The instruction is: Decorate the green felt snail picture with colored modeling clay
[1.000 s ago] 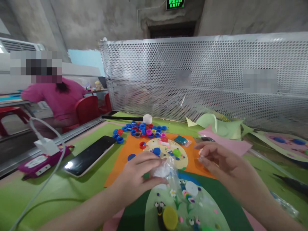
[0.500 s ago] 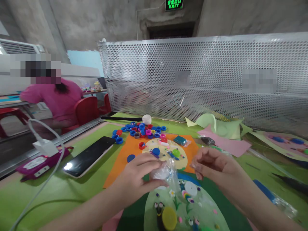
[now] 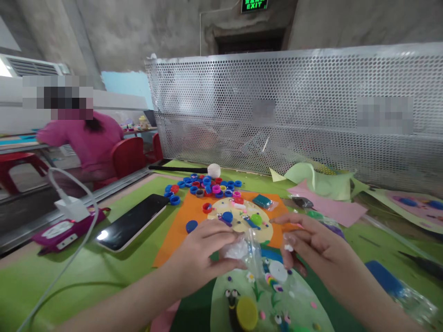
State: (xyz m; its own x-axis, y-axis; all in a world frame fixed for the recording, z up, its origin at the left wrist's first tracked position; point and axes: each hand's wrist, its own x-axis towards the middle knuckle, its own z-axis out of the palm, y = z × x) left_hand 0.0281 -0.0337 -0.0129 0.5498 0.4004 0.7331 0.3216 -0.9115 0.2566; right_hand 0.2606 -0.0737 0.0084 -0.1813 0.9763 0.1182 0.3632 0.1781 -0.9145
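Observation:
My left hand (image 3: 211,251) is closed on a clear plastic bag (image 3: 254,246) with white clay (image 3: 236,249) in it. To its right, my right hand (image 3: 308,242) pinches a small white piece of clay (image 3: 288,247) between thumb and finger. Both hands hover over a green collage (image 3: 221,290) with bottle caps, clay flowers and googly-eyed figures on it. Beyond it lies an orange sheet (image 3: 176,230) bearing a cream collage (image 3: 238,221) with blue and green caps.
Several loose bottle caps (image 3: 207,184) crowd the back. A phone (image 3: 133,223) and a purple power strip (image 3: 69,233) lie left. Packets of teal (image 3: 262,201) and blue clay (image 3: 384,279), and pink paper (image 3: 332,203), are around. A perforated metal screen (image 3: 277,115) stands behind; a person in pink sits left.
My right hand has turned slightly, and the white piece in its fingers now shows clearly. My left hand keeps its grip on the bag. The whole view has shifted a little.

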